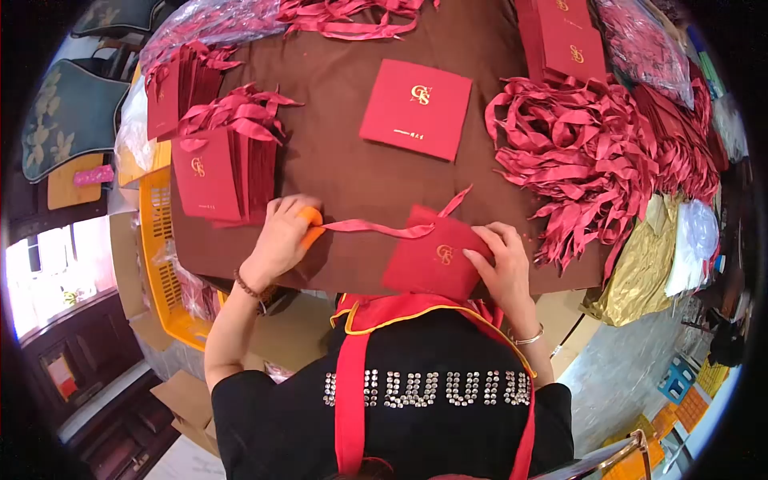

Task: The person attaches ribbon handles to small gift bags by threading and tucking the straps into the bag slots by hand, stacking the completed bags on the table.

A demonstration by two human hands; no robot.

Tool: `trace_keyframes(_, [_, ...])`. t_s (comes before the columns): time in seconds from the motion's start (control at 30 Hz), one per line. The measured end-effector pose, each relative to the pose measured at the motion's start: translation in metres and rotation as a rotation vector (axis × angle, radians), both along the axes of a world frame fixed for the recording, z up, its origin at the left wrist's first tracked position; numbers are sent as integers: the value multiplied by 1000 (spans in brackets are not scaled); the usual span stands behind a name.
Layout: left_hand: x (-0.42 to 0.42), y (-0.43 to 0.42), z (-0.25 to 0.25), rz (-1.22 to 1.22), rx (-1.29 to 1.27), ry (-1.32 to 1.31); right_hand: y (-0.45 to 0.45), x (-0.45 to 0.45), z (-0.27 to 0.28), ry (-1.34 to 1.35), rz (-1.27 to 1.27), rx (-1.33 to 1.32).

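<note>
Near the table's front edge, my right hand (507, 260) grips the right side of a red square card sleeve (438, 254) with a gold emblem; the sleeve is slightly blurred. A red ribbon (376, 228) runs leftward from the sleeve's top, and a short ribbon end sticks up behind it. My left hand (282, 230) is closed on the ribbon's other end, which is pulled out nearly straight. Something orange (312, 218) is at my left fingertips; whether it is a finger cover or a cloth I cannot tell. Another red sleeve (416, 109) lies flat farther back.
Stacks of red sleeves (210, 174) stand at the left of the brown-covered table (328, 152). A heap of loose ribbons (572, 148) and more sleeves (564, 40) occupy the right. A yellow basket (164, 264) hangs low at left; gold wrapping (644, 264) is by the right edge.
</note>
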State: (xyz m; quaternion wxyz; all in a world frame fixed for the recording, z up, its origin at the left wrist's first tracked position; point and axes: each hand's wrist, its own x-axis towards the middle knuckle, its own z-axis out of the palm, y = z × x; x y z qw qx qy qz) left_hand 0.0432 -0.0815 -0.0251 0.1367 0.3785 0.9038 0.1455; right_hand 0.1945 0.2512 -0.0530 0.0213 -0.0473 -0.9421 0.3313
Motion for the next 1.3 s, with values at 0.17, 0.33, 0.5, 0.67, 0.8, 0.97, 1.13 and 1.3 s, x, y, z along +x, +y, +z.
trace_keyframes(0.17, [14, -21, 37, 487, 327, -843, -15, 4, 2, -41, -145, -72])
trace_keyframes(0.33, [26, -40, 30, 257, 990, -1213, -20, 4, 0, -75, -156, -83])
trace_keyframes(0.5, [25, 11, 41, 179, 1470, -1232, -13, 1, -2, -48, -110, -185])
trace_keyframes(0.67, [9, 59, 59, 147, 641, -162, -5, -15, -6, -221, -84, -616])
trace_keyframes(0.8, [12, 105, 42, 111, 572, -483, -6, -29, 2, -391, -64, -823])
trace_keyframes(0.97, [41, 132, -17, 27, 193, -165, 0, -32, 3, -605, -37, -863])
trace_keyframes(1.13, [34, 136, -22, -23, 97, -205, 9, -24, -6, -690, -55, -1192])
trace_keyframes(1.3, [34, 140, -28, 50, 114, -238, 12, -21, -20, -679, -96, -1323])
